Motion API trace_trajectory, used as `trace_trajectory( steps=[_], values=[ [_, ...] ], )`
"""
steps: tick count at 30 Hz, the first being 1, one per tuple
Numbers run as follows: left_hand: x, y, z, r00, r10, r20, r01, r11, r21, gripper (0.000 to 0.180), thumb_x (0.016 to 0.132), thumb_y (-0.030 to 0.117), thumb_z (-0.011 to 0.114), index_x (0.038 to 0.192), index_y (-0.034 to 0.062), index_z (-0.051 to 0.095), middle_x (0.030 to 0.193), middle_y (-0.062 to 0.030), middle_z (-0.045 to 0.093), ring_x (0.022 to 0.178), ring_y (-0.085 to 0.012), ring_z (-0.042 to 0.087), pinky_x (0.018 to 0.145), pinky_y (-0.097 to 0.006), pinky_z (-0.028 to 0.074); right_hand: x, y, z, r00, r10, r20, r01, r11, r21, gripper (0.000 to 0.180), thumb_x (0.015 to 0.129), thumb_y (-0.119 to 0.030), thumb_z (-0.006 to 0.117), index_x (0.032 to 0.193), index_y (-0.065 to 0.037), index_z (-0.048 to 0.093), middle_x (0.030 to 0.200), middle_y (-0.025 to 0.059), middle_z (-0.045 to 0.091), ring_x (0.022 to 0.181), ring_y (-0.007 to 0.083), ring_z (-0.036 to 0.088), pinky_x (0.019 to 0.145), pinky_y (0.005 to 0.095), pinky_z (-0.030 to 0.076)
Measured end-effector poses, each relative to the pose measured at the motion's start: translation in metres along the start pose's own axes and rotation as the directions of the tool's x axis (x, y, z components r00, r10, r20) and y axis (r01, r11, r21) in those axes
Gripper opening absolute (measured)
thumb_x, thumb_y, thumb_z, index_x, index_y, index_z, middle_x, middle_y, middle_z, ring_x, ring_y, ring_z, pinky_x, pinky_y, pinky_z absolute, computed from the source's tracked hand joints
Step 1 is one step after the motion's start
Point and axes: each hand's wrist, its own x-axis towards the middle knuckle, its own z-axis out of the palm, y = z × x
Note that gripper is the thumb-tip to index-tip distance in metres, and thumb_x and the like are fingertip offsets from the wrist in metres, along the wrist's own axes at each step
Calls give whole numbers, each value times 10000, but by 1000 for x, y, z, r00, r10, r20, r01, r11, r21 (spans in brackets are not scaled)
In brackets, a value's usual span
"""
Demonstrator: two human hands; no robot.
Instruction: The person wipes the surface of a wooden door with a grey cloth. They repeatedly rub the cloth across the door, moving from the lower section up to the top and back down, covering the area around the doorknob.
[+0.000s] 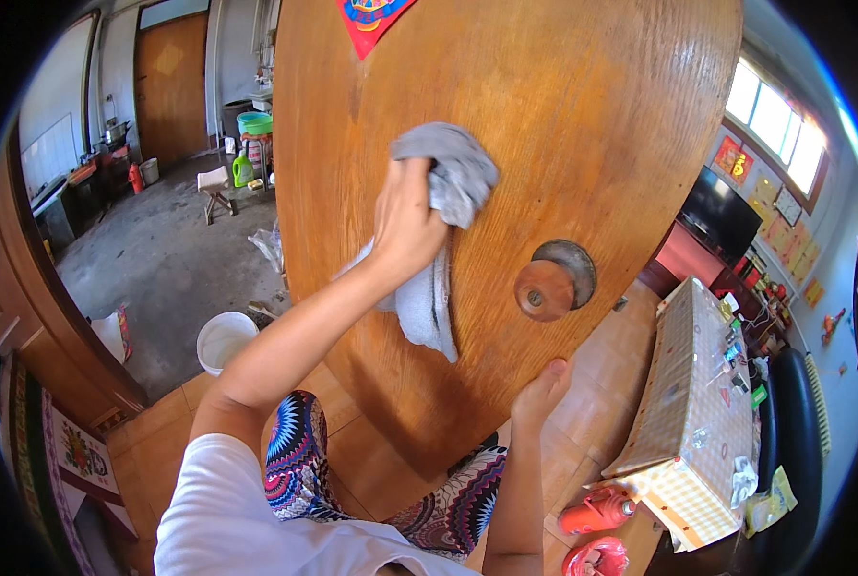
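Observation:
A grey cloth [448, 163] is bunched in my left hand [410, 216] and pressed against the wooden door [371, 125]. Its lighter, paler end [424, 312] hangs down below my wrist along the door's face. My right hand [541, 392] grips the edge of the door low on the right, thumb on the near face, the other fingers mostly hidden behind it. Between the two hands, nearer the right edge, a round brown doorknob [546, 288] sticks out from a dark metal plate. A red paper decoration [371, 21] is stuck high on the door.
A white bucket [226, 341] stands on the floor at left, by the doorway to a grey-floored room with a small stool [215, 188]. At right are a table with a checked cloth [674, 384], a red thermos flask [597, 511] and a red plastic-lined bin [597, 557].

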Motion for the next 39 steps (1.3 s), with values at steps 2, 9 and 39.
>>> trace_trajectory(
  steps=[2, 9, 39],
  values=[
    [-9, -10, 0, 999, 0, -34, 5, 986, 165, 510, 833, 69, 664, 1315, 59, 500, 1254, -276, 446, 1213, -485, 443, 1003, -511, 405, -5, -11, 4, 1000, -13, 11, 13, 1000, 24, 893, 1016, -683, 429, 1428, 109, 443, 1317, 195, 608, 1212, 270, 574, 1051, 370, 429],
    [62, 31, 40, 881, 365, -301, -332, 930, 157, 561, 827, 79, 684, 1368, 56, 537, 1226, -201, 525, 1117, -426, 474, 944, -501, 414, -18, -35, 12, 999, -27, -20, 26, 999, -21, 921, 1008, -701, 419, 1433, 116, 435, 1283, 192, 618, 1164, 268, 592, 1015, 361, 447],
    [62, 38, 45, 903, 369, -221, -344, 928, 144, 406, 660, 54, 763, 1048, 157, 701, 1056, -80, 588, 1030, -326, 544, 811, -445, 403, 4, 11, -3, 999, 30, 12, -29, 996, -85, 863, 1033, -672, 393, 1419, 96, 466, 1322, 202, 611, 1208, 297, 578, 1064, 382, 414]
  ],
)
